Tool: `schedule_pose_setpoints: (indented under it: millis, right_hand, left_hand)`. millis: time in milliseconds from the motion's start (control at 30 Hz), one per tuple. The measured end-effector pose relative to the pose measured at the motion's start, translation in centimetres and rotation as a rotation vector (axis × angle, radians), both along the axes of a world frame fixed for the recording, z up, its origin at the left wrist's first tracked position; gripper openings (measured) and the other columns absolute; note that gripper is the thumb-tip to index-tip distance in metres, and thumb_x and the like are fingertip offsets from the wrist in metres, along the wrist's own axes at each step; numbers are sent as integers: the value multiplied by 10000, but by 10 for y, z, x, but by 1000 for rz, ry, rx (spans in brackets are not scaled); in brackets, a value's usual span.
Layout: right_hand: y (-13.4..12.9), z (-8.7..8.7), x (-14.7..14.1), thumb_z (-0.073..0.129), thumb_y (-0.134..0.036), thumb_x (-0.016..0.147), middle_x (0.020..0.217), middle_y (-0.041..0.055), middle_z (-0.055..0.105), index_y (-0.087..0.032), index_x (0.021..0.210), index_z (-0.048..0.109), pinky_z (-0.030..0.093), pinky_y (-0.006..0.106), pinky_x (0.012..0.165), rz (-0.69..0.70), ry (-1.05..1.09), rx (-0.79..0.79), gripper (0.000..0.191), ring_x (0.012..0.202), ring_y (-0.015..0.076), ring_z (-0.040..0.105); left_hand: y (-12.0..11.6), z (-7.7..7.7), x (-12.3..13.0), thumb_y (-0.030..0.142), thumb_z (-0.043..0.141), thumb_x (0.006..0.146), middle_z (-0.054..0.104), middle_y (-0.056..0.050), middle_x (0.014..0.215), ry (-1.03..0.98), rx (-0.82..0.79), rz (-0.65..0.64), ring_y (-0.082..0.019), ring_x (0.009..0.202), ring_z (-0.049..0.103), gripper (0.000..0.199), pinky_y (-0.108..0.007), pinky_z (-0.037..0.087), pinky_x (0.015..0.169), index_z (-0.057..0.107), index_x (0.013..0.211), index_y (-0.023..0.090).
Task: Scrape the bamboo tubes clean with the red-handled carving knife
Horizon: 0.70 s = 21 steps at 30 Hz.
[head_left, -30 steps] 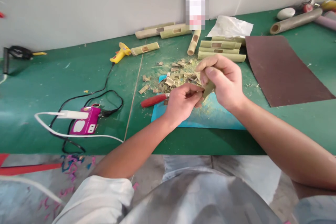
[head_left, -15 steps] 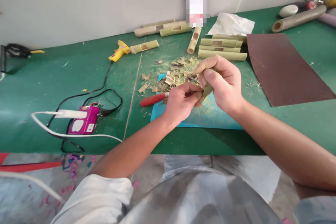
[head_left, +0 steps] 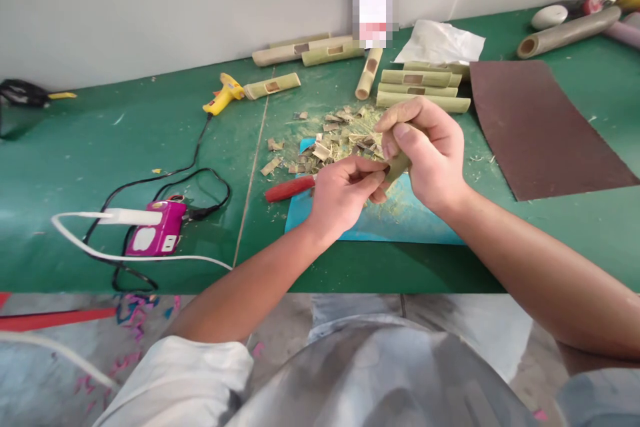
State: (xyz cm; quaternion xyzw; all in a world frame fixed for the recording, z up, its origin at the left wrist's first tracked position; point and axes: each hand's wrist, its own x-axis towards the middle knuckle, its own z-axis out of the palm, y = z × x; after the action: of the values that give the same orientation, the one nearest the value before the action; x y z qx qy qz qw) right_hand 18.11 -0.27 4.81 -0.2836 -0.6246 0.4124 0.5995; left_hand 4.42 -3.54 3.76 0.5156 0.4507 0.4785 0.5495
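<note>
Head view: the forearms cross the front edge of the green worktop (head_left: 400, 273). The left hand (head_left: 341, 193) pinches the near-left end of a bamboo piece (head_left: 399, 167); the right hand (head_left: 431, 155) is closed around its other end. The piece is held above the blue mat (head_left: 415, 223); whether the fingers also hide a tool cannot be told.

A strip of green surface separates the mat from the front edge. Further open surface lies between the right forearm and the brown sheet (head_left: 545, 133), and left of the worktop seam, behind the magenta power strip (head_left: 156, 233). Bamboo chips (head_left: 323, 151) cover the mat's rear-left corner; a red handle (head_left: 289, 189) projects past its left edge.

The power strip carries a white charger (head_left: 133, 216). Toward the rear edge, hollow bamboo tubes (head_left: 424, 104) lie grouped, some with rectangular openings.
</note>
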Motion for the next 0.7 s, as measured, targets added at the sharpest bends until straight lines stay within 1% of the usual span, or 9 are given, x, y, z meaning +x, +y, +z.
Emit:
schedule_pose_setpoints:
  millis: [100, 233, 367, 533, 700]
  right_hand:
    - [0, 0, 1, 530, -419, 915, 667, -35, 468, -259, 870, 618, 480, 271, 569, -22, -22, -6, 188, 624, 112, 519]
    - [1, -2, 2, 530, -459, 910, 667, -31, 477, -259, 876, 616, 485, 270, 576, -42, -36, -20, 220, 627, 113, 518]
    - [2, -2, 1, 535, -442, 907, 680, -29, 482, -253, 864, 615, 495, 274, 600, -46, -21, -15, 209, 639, 110, 523]
    - [2, -2, 0, 543, -408, 911, 665, -33, 475, -259, 871, 618, 488, 273, 592, -28, 11, 7, 172, 636, 112, 527]
    - [1, -4, 0, 535, -409, 920, 674, -33, 500, -260, 875, 619, 489, 280, 603, -46, 2, -7, 177, 632, 112, 522]
  left_hand:
    - [-1, 1, -1, 150, 664, 775, 649, 22, 612, 52, -2, -12, -92, 496, 603, 7, -211, 499, 498, 665, 768, 150]
    - [0, 0, -3, 192, 677, 788, 664, 13, 621, 74, 25, 20, -106, 517, 619, 39, -228, 520, 526, 690, 804, 158]
    - [1, -3, -4, 143, 659, 774, 653, 23, 601, 127, 24, -4, -97, 503, 609, 49, -211, 504, 510, 697, 803, 157]
    - [0, -3, -4, 216, 684, 792, 684, 9, 661, 72, 48, 19, -113, 531, 631, 65, -236, 528, 535, 701, 832, 168]
    - [-1, 1, -4, 152, 653, 784, 653, 21, 619, 171, 73, -2, -88, 491, 592, 43, -197, 480, 485, 692, 800, 162]
